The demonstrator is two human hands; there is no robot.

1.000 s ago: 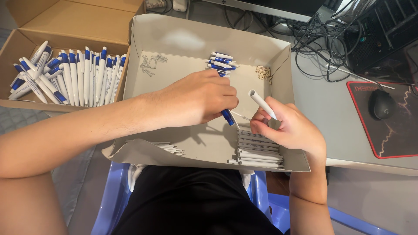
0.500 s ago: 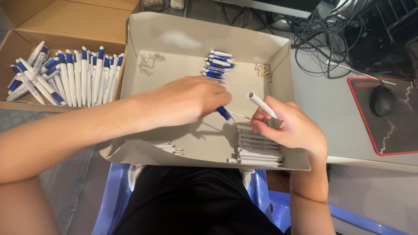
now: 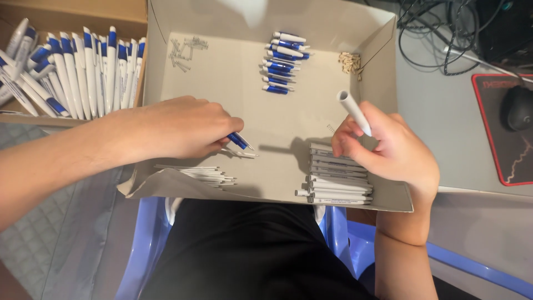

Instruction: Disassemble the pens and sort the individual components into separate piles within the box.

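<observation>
The left hand (image 3: 177, 128) is pinching a blue tip (image 3: 239, 140) near the tray (image 3: 233, 83) middle; the right hand (image 3: 388, 147) is gripping a white barrel (image 3: 354, 112) upright nearby. Aligning both squarely should help seating.

Brown box (image 3: 66, 16) of finished blue-and-white pens (image 3: 83, 66) at upper left; black mouse (image 3: 519, 108) on red-edged mat (image 3: 494, 161) at right, tangled cables (image 3: 444, 33) above, blue chair (image 3: 144, 244) below.
</observation>
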